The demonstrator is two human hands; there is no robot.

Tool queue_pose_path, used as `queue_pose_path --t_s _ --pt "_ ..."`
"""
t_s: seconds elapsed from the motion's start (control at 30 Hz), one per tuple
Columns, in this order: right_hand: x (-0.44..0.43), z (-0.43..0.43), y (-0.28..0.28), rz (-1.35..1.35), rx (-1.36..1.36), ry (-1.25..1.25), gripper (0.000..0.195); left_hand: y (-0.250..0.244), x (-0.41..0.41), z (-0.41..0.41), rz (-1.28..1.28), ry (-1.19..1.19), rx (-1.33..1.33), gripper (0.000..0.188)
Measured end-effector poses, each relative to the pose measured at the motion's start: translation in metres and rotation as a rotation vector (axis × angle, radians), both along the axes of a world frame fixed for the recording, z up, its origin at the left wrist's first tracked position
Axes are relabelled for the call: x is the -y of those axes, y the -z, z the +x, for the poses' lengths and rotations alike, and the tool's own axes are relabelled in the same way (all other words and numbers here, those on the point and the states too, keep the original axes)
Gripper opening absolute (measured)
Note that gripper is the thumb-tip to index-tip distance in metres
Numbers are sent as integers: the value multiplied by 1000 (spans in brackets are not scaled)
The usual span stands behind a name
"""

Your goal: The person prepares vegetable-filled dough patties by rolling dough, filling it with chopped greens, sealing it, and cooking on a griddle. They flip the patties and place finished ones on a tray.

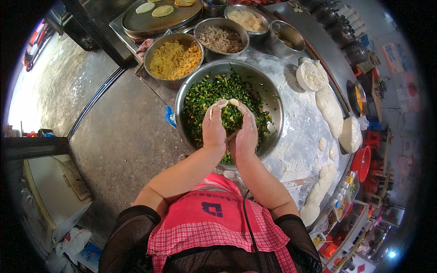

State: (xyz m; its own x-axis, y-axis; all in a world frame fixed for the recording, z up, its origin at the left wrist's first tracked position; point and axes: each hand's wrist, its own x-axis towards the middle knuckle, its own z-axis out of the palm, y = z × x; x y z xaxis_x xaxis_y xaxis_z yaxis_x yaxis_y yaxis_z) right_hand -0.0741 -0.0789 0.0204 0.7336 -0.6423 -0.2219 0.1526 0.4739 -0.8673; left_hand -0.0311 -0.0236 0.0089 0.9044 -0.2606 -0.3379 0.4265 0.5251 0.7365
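My left hand (214,131) and my right hand (248,134) are cupped towards each other over a large steel bowl (280,116). Between them they hold what looks like a piece of dough (222,102), its pale rim showing along the fingers. Green filling shows within the ring of fingers; the dough's underside is hidden by my palms. Chopped green leaves with small yellow bits (211,92) fill much of the bowl, which sits right before me.
Smaller steel bowls hold a yellow crumbly filling (175,59), a brownish shredded one (218,40) and a pale one (247,21). Flatbreads lie on a round griddle (160,20). On the floured table (297,136) rest dough logs (329,109), a rolling pin (298,182) and a long rod (324,65).
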Motion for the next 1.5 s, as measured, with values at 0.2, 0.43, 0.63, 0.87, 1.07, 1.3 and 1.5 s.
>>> queue_pose_path --t_s 0.2,0.43,0.63,0.87,1.07,1.3,1.5 --pt "-4 -1 -44 0 234 -213 47 -49 -20 8 -245 93 -164 31" --pt "25 0 -23 603 63 -182 39 -41 -6 5 -168 247 79 27" --pt "17 -11 -11 814 270 -218 38 -25 -11 15 811 249 1271 31" --pt "21 -7 -21 901 381 -192 35 -23 -16 19 307 223 790 40" --pt "28 -5 -32 851 398 5 31 -2 -61 -4 516 522 525 29" --pt "29 -2 -25 812 444 25 32 -4 -48 -9 443 417 602 24" --pt "26 -3 -22 808 411 50 31 -6 -59 -3 473 413 611 17"
